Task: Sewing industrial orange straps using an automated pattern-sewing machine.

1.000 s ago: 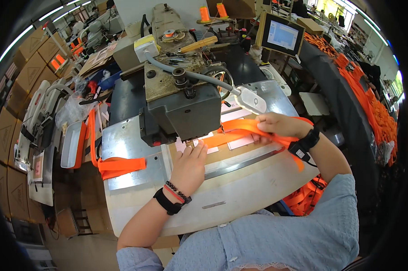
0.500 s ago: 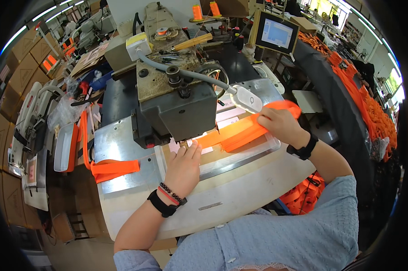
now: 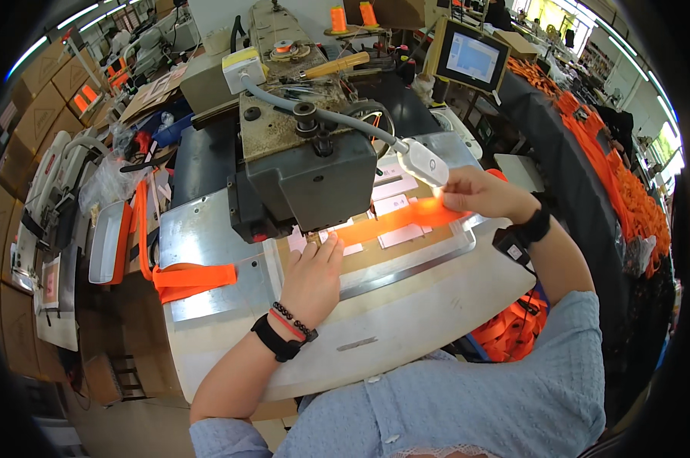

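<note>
In the head view, the black-and-grey sewing machine head (image 3: 310, 183) is serving as the landmark. The orange webbing strap (image 3: 391, 223) is stretching along its near right side, running over pale paper-like pieces (image 3: 397, 235) on a brown-based template (image 3: 360, 266). Just in front of the machine head, the left hand (image 3: 314, 275) is holding its fingers close together, the tips resting at the strap's left end; I cannot tell whether its thumb is pinching anything underneath. To the right of the machine head, the right hand (image 3: 486, 198) is gripping the strap between thumb and fingers, beneath the white lamp (image 3: 423, 162). The strap is blurring near that hand, so its exact lie there is unclear. For good placement, both hands should probably be working together: the left fingertips should be anchoring the end without creeping under the machine head, while the right should be applying light, even tension, letting the webbing lie flat, untwisted and square to the template. Well left of the machine head, a folded orange strap (image 3: 196, 282) is lying on the metal plate (image 3: 207, 225).
</note>
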`<state>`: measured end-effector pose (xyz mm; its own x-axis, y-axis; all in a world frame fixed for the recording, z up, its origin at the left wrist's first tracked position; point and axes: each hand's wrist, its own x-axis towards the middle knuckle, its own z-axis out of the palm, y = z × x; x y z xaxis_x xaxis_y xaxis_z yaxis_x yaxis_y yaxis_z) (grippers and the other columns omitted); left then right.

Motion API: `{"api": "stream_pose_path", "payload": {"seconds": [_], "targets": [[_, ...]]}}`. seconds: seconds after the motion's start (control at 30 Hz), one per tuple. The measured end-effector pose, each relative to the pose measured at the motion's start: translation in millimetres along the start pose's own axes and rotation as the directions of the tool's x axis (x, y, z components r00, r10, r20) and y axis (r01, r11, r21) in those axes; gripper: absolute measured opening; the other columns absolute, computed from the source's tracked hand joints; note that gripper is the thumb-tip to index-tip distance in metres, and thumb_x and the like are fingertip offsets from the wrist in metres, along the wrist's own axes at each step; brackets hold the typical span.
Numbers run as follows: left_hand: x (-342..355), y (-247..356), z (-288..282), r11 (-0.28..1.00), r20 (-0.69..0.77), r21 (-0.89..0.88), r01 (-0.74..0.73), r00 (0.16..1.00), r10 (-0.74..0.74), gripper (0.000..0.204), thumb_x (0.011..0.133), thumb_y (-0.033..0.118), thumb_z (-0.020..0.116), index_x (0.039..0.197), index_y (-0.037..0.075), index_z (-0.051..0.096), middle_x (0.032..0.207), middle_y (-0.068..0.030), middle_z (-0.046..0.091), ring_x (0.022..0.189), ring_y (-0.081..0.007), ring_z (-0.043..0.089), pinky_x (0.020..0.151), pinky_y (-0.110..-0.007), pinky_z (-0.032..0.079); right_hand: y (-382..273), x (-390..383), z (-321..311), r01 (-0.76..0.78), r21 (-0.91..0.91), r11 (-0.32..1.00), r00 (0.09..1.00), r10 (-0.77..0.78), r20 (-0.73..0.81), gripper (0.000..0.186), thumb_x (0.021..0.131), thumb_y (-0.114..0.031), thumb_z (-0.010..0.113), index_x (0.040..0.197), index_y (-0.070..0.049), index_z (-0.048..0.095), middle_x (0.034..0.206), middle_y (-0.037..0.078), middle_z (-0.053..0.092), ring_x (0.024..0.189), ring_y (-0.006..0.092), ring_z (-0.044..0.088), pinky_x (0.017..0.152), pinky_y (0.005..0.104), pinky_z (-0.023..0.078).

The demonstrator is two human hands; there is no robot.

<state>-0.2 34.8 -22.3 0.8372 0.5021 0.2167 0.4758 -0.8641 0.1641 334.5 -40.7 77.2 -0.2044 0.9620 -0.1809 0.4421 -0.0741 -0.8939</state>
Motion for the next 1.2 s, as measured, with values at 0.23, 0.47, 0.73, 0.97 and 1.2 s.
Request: {"api": "stream_pose_path", "payload": {"seconds": [0.23, 0.47, 0.73, 0.97, 1.2], "targets": [[2, 4, 3, 0.999, 0.008, 0.053, 0.009, 1.000, -0.010, 0.044, 0.084, 0.007, 0.061, 0.128, 0.000, 0.058, 0.141, -0.0121, 0.057, 0.107, -0.0277, 0.057, 0.090, -0.044, 0.047, 36, 52, 44, 0.020, -0.227, 0.974, 0.999, -0.011, 0.041, 0.019, 0.098, -0.019, 0.065, 0.098, 0.000, 0.067, 0.084, 0.002, 0.064, 0.078, 0.0102, 0.058, 0.071, 0.0288, 0.048], [1, 7, 1, 0.994, 0.024, 0.105, 0.028, 0.999, -0.031, 0.046, 0.082, 0.005, 0.061, 0.128, 0.000, 0.058, 0.143, -0.0122, 0.056, 0.105, -0.0267, 0.057, 0.088, -0.042, 0.046, 13, 74, 55, -0.260, -0.252, 0.932, 0.966, 0.252, -0.063, 0.025, 0.091, -0.025, 0.075, 0.085, -0.002, 0.068, 0.079, 0.005, 0.066, 0.076, 0.0129, 0.063, 0.068, 0.0317, 0.049], [-3, 10, -2, 0.997, 0.028, 0.010, 0.078, 0.997, -0.078, 0.052, 0.082, 0.001, 0.059, 0.134, 0.000, 0.056, 0.143, -0.0146, 0.053, 0.107, -0.0295, 0.055, 0.096, -0.044, 0.043, 36, 76, 63, -0.079, -0.267, 0.961, 0.986, 0.036, -0.160, 0.025, 0.091, -0.023, 0.076, 0.080, -0.004, 0.065, 0.073, 0.002, 0.062, 0.067, 0.0087, 0.055, 0.062, 0.0263, 0.045], [-2, 10, -7, 0.997, 0.046, -0.006, 0.082, 0.996, -0.082, 0.054, 0.081, 0.001, 0.059, 0.135, 0.000, 0.056, 0.140, -0.0155, 0.053, 0.108, -0.0311, 0.054, 0.097, -0.045, 0.042, 51, 79, 67, -0.121, -0.137, 0.983, 0.967, 0.085, -0.241, 0.024, 0.092, -0.018, 0.074, 0.077, -0.005, 0.061, 0.071, -0.004, 0.058, 0.066, 0.0054, 0.049, 0.060, 0.0254, 0.042], [-3, 15, -10, 0.993, -0.026, -0.040, 0.114, 0.993, -0.115, 0.041, 0.083, 0.004, 0.060, 0.124, -0.002, 0.058, 0.131, -0.0135, 0.058, 0.100, -0.0266, 0.057, 0.085, -0.040, 0.043, 47, 81, 68, -0.156, -0.006, 0.988, 0.963, 0.151, -0.225, 0.028, 0.092, -0.018, 0.074, 0.073, -0.006, 0.058, 0.068, -0.004, 0.056, 0.064, 0.0048, 0.047, 0.059, 0.0244, 0.041]]}}
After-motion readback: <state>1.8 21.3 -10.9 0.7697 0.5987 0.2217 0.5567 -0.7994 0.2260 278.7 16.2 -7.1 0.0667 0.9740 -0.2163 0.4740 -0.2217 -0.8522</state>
